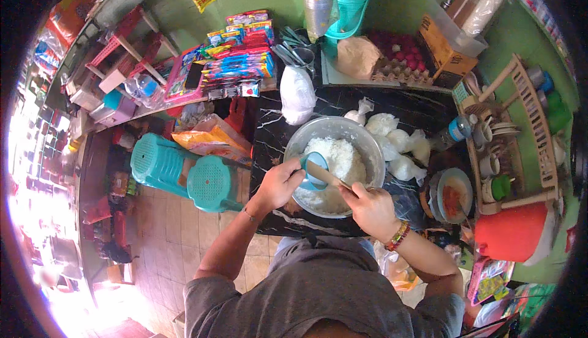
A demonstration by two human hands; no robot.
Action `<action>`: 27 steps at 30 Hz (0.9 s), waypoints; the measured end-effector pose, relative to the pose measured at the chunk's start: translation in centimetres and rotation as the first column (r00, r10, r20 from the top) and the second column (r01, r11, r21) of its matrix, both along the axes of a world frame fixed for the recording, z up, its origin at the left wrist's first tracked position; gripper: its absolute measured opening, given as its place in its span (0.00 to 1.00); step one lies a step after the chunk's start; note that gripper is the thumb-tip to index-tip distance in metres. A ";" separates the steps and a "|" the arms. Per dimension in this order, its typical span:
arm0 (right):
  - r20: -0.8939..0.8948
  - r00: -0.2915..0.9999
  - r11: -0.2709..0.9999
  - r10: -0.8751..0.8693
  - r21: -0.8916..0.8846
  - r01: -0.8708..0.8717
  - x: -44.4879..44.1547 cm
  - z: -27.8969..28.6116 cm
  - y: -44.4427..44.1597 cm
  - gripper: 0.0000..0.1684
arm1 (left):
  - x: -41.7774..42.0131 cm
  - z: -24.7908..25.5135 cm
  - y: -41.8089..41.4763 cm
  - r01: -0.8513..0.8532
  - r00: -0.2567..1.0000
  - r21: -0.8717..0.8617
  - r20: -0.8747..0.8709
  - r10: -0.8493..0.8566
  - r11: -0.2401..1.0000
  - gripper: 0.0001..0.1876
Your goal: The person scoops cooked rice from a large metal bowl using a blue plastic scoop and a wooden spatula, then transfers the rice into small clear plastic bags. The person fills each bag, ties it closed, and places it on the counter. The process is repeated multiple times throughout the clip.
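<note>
Over a large metal pot (375,154) of white rice (340,152), my left hand (281,182) grips a blue plastic cup (316,184) by its near side. My right hand (374,211) is shut on the handle of a flat wooden paddle (321,172), whose blade lies across the cup's mouth. The cup's contents are hard to see. Knotted plastic bags with white contents (404,141) lie on the black marble-patterned table, right of the pot. A white bag (297,94) stands behind it.
A water bottle (455,131) and a bowl with red food (455,196) are at the right, beside a dish rack (535,122). Teal plastic stools (209,182) stand left of the table. Egg trays (399,72) and colourful packets (241,60) line the back shelf.
</note>
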State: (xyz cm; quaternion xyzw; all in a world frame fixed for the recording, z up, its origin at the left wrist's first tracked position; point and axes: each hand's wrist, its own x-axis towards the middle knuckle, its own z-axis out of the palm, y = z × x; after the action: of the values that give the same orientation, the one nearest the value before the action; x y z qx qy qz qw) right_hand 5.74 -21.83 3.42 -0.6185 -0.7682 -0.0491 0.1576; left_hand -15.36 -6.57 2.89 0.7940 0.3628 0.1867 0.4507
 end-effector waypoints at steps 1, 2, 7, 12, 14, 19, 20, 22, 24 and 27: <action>0.013 1.000 1.000 -0.017 0.000 0.017 0.1 0.1 -0.2 0.22 | 0.2 0.1 -0.4 -0.047 0.999 0.007 -0.006 0.047 0.999 0.09; 0.026 0.999 0.999 -0.032 0.000 0.032 0.2 0.7 -0.4 0.22 | 0.5 0.1 -0.9 -0.096 0.995 0.015 -0.011 0.096 0.995 0.09; 0.031 0.991 0.991 -0.127 -0.031 0.128 1.3 2.4 -1.8 0.20 | -0.1 -0.3 -0.7 -0.211 0.977 0.081 -0.009 0.213 0.974 0.09; -0.108 0.993 0.998 0.053 -0.020 -0.055 0.9 2.9 -1.2 0.19 | -0.5 -1.2 -0.2 -0.039 0.988 -0.077 0.148 0.050 0.996 0.08; -0.086 0.995 0.998 0.060 -0.009 -0.061 1.3 2.1 -0.5 0.18 | -0.8 -1.4 0.1 -0.044 0.985 -0.266 0.147 0.086 0.963 0.07; -0.035 0.996 0.996 -0.088 -0.020 0.087 1.1 1.4 -0.9 0.22 | -0.2 -1.7 -1.6 -0.241 0.969 0.038 0.068 0.238 0.970 0.09; -0.038 0.991 0.991 -0.132 -0.025 0.131 1.1 1.9 -1.1 0.23 | -0.4 -1.4 -1.7 -0.282 0.959 0.045 0.026 0.281 0.958 0.09; -0.051 0.993 0.993 -0.104 -0.059 0.101 1.1 2.5 -1.7 0.23 | -0.5 -0.6 -2.2 -0.307 0.952 0.043 0.008 0.307 0.951 0.09; -0.091 0.994 0.993 -0.053 -0.109 0.043 0.3 3.0 -2.0 0.22 | -0.1 -1.1 -2.1 -0.238 0.969 0.050 0.071 0.235 0.970 0.09; -0.054 0.999 0.997 -0.003 -0.071 -0.001 -0.7 1.3 -1.0 0.22 | 0.3 -0.7 -2.7 -0.198 0.979 -0.031 0.050 0.200 0.980 0.08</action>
State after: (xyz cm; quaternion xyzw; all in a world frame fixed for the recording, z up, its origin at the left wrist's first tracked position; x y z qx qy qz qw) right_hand 4.99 -22.83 4.70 -0.6252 -0.7647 -0.0050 0.1561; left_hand -15.08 -9.24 2.22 0.7426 0.4308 0.2471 0.4494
